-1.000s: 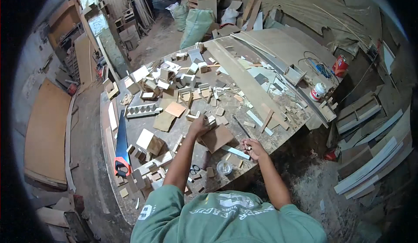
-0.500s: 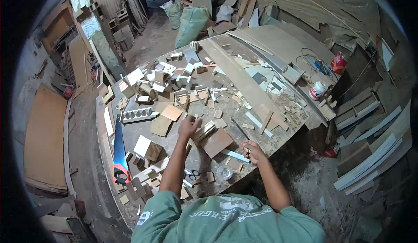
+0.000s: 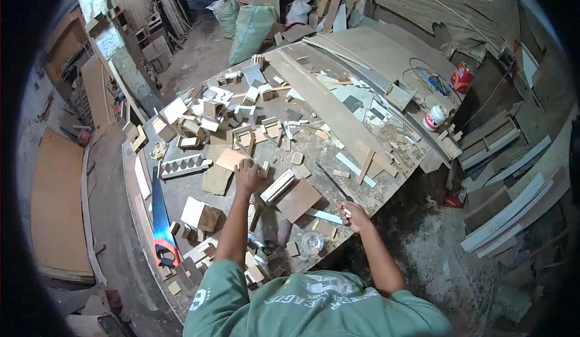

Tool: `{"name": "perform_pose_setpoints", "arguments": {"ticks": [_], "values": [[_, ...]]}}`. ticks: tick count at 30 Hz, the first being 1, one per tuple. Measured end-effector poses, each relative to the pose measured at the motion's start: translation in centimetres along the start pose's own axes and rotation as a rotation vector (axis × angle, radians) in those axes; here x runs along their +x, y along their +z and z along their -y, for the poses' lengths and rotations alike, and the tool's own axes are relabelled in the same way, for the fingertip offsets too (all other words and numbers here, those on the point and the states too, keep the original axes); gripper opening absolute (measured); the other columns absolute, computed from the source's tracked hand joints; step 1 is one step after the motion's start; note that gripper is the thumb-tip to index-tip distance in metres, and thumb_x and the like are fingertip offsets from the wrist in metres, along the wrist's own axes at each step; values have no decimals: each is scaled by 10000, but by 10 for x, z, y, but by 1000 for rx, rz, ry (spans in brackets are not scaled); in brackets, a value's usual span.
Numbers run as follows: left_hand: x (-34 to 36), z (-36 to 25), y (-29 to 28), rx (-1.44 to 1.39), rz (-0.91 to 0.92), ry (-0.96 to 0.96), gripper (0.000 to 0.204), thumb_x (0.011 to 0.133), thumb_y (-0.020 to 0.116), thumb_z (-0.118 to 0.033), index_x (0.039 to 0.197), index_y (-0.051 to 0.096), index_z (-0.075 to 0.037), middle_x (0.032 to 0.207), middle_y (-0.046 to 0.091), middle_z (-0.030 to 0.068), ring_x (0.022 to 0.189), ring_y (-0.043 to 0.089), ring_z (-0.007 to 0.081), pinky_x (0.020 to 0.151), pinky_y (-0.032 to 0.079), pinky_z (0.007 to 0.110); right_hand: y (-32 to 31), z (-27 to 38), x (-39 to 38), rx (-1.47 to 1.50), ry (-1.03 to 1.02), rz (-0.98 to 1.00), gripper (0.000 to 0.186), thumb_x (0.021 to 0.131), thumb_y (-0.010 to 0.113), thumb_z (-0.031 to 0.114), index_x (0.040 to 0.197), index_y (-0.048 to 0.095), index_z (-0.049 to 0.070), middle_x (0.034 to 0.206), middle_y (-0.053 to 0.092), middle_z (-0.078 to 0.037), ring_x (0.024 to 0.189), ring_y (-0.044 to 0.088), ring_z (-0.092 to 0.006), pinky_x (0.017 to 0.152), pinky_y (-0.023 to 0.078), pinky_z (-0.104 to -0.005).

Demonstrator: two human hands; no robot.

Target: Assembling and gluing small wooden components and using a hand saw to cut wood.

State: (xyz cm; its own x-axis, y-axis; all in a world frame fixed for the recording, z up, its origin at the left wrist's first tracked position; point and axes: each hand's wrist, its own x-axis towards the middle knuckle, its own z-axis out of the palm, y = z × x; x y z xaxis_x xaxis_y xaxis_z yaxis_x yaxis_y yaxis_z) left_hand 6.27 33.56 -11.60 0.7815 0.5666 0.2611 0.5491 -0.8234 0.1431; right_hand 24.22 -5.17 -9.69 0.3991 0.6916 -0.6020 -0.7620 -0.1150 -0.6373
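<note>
Head view, left hand [image 3: 249,177] closed on small wood block [image 3: 264,169], right hand [image 3: 353,215] gripping pale strip [image 3: 323,216] on workbench [image 3: 266,155]

Handsaw [image 3: 161,219] with an orange handle lies along the bench's left edge. Green sacks [image 3: 249,30] sit way back, and a red can [image 3: 461,77] is off right.
</note>
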Motion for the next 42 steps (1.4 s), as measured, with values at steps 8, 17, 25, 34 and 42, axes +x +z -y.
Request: {"name": "perform_pose_setpoints", "arguments": {"ticks": [8, 17, 25, 34, 42], "values": [[3, 0, -12, -386, -264, -137, 149, 871, 599, -177, 979, 623, -76, 1084, 623, 139, 950, 593, 343, 817, 471, 464, -12, -5, -5, -25, -54, -41, 147, 937, 567, 178, 998, 567, 45, 747, 570, -44, 540, 500, -113, 437, 387, -222], [-17, -3, -56, -2506, -210, -501, 309, 931, 396, -332, 1058, 585, -124, 913, 629, 72, 947, 629, 321, 925, 447, 600, 11, 3, 9, -42, -87, -17, 129, 916, 606, 213, 936, 589, 86, 772, 591, -48, 590, 556, -154, 454, 426, -277], [-63, -27, -102, -2755, -43, -410, 751, 857, 304, -743, 979, 586, -57, 830, 535, 91, 864, 524, 315, 798, 479, 462, 51, 10, 10, -117, -88, 82, 145, 925, 586, 220, 925, 573, 76, 756, 593, -57, 596, 553, -150, 469, 430, -285], [-120, -59, -110, -2501, -117, -567, 615, 928, 366, -618, 1076, 569, -56, 949, 605, 115, 863, 611, 317, 847, 507, 529, 100, 5, 52, -1207, -802, 81, 68, 837, 546, 67, 884, 584, 34, 868, 634, -133, 796, 632, -290, 701, 516, -385], [-200, -93, -108, -2353, -23, -846, 653, 934, 357, -623, 1240, 533, -74, 972, 619, 123, 924, 638, 338, 819, 534, 512, 140, -2, 86, -1816, -910, 318, 252, 727, 602, -20, 957, 623, 79, 920, 615, -151, 1001, 566, -343, 897, 428, -432]]}}
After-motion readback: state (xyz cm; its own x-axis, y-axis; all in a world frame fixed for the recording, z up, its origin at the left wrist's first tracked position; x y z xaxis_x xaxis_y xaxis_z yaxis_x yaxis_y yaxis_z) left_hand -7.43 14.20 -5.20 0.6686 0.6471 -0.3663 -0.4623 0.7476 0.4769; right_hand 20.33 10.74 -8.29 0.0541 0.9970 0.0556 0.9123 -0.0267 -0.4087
